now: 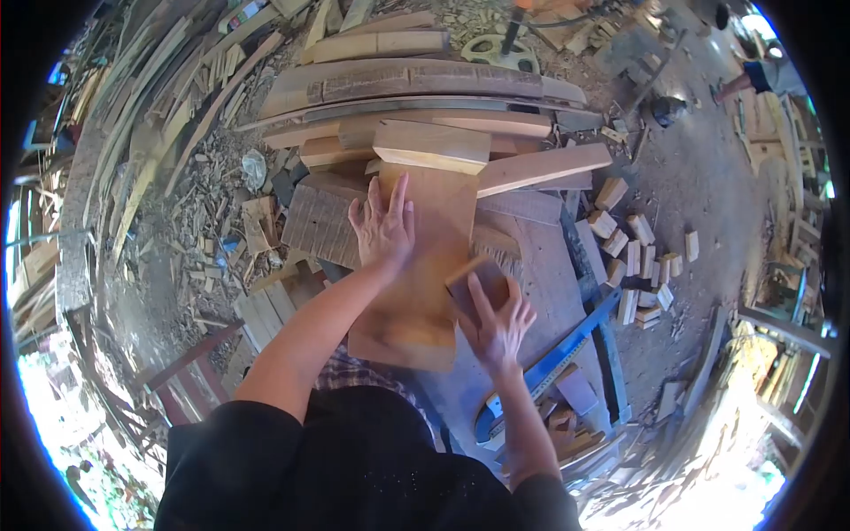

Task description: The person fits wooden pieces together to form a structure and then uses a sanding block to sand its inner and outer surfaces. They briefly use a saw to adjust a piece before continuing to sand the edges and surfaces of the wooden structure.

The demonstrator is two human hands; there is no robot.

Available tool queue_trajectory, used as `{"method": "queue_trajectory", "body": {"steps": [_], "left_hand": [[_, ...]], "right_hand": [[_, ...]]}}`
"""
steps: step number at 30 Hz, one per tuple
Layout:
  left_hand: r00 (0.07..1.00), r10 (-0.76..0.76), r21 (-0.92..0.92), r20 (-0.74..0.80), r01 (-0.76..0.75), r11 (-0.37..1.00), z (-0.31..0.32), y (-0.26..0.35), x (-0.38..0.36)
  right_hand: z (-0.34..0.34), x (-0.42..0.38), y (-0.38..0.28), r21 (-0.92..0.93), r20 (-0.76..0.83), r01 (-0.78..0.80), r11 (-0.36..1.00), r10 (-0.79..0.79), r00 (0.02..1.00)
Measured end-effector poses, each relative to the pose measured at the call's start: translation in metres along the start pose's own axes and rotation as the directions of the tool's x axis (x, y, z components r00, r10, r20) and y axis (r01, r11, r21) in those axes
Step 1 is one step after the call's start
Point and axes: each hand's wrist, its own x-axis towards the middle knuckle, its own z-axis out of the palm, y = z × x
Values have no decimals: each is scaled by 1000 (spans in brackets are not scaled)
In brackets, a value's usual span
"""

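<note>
At the far left, long wooden strips (133, 133) lie in a loose heap, and a crumpled clear bag (254, 169) sits among wood scraps toward 10 o'clock of the smooth board (434, 257). Nearer the board, at its 9 o'clock, is a ridged wooden block (320, 223).

The left hand (387, 232) is released, palm down on the upper left part of the board, its fingers spread and pointing toward 12 o'clock. The board runs lengthwise away from the person, its near end close to their lap. At its 12 o'clock end a pale wooden block (431, 147) lies crosswise, with stacked planks (398, 84) beyond.

The right hand (500, 320) grasps a brown block (478, 288) by the board's right edge, at about 4 o'clock from the left hand; it seems to overlap that edge, though contact is hard to make out. A thick plank (544, 169) angles off toward 2 o'clock over the tabletop (540, 257). At 4 o'clock lies a blue-edged saw (571, 343), passing behind the right forearm.

Farther right, small cut blocks (639, 257) are scattered on the ground (699, 212). At the far right edge, toward 2 o'clock, part of another person (760, 78) shows.
</note>
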Motion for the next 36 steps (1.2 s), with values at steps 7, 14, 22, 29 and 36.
{"method": "queue_trajectory", "body": {"steps": [7, 14, 22, 29, 36], "left_hand": [[1000, 14, -43, 5, -14, 999, -2, 0, -5], [1000, 10, -52, -9, -10, 999, -5, 2, -4], [1000, -12, -23, -3, 12, 1000, -2, 2, -6], [993, 43, -43, -107, -48, 998, 2, 0, -4], [999, 3, -52, -40, -5, 999, -4, 3, -4]], "right_hand": [[8, 103, -26, 47, -43, 34, 998, -32, 999], [-3, 26, 7, 12, -14, 39, 999, -39, 999], [9, 97, -10, 44, -45, 62, 997, -60, 997], [-31, -49, 25, 27, 133, 50, 998, -53, 990], [-22, -23, 12, 480, 18, -480, 734, 539, 842]]}}
